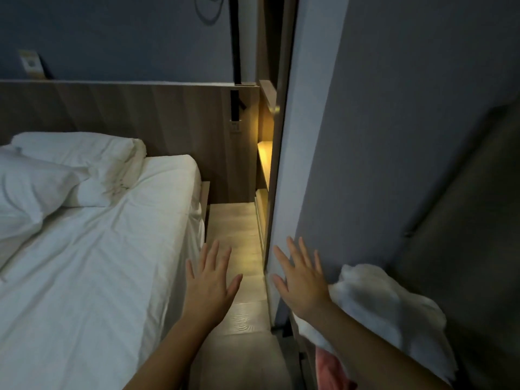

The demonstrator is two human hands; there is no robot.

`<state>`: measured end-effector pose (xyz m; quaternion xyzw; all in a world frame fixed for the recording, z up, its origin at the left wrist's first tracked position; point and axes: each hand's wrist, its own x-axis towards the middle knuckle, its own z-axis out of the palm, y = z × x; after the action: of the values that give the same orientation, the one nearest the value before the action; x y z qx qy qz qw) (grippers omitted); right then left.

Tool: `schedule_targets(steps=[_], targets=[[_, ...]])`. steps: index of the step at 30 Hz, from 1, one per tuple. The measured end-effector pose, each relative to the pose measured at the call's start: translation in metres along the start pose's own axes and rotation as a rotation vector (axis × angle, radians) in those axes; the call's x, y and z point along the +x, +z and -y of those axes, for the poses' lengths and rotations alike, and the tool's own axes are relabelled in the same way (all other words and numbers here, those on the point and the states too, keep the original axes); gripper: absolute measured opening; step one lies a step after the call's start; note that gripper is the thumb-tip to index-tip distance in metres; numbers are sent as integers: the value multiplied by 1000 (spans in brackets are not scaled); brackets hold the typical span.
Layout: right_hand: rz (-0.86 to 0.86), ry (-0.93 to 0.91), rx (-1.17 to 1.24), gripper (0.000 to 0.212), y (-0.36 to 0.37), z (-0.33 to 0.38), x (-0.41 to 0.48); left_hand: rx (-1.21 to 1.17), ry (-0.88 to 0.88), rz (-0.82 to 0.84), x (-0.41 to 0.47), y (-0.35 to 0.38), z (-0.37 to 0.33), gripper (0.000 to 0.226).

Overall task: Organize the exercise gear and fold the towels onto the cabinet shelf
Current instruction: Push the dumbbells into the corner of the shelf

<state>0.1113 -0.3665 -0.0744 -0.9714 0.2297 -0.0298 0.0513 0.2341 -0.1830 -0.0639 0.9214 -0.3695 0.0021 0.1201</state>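
Note:
Both my hands are held out flat with fingers spread, holding nothing. My left hand (209,280) hovers over the narrow floor strip beside the bed. My right hand (299,280) is in front of the grey wall edge. A crumpled white towel (377,308) lies low on the right, just past my right wrist. Under it shows a pink cloth (329,367), partly hidden by my forearm. No exercise gear or cabinet shelf can be made out.
A bed with white sheets (84,263) and pillows (56,175) fills the left. A wooden headboard (126,114) runs behind it. The light wood floor (236,235) forms a narrow aisle. A grey wall panel (380,136) stands right, with a warm-lit niche (264,153) behind its edge.

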Motion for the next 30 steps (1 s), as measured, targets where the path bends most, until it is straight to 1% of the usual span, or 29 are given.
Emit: schedule_targets(steps=[3, 4, 7, 8, 9, 11, 13, 17, 21, 24, 30], targets=[[23, -46, 17, 64, 3, 0, 57, -16, -56, -12, 50, 5, 12, 73], [15, -60, 19, 63, 6, 0, 76, -27, -65, -20, 67, 6, 17, 76], [11, -78, 19, 64, 13, 3, 133, -54, -41, -35, 119, 12, 31, 99], [18, -68, 23, 64, 16, 3, 154, -63, -34, -38, 140, 16, 38, 101], [21, -56, 25, 64, 20, 4, 175, -71, -27, -37, 163, 22, 46, 96], [19, -25, 45, 63, 26, 3, 218, -64, -20, -2, 215, 34, 64, 77], [33, 19, 69, 62, 30, 2, 260, -70, -4, 52, 265, 43, 83, 70], [66, 103, 44, 62, 31, 5, 343, -112, 70, 96, 356, 46, 122, 69], [61, 157, 36, 63, 33, 6, 421, -39, 131, 121, 441, 49, 148, 69], [59, 219, 67, 64, 46, 4, 467, -73, 144, 128, 492, 60, 157, 69], [86, 322, 81, 65, 75, -15, 567, -64, 180, 157, 603, 90, 173, 68]])
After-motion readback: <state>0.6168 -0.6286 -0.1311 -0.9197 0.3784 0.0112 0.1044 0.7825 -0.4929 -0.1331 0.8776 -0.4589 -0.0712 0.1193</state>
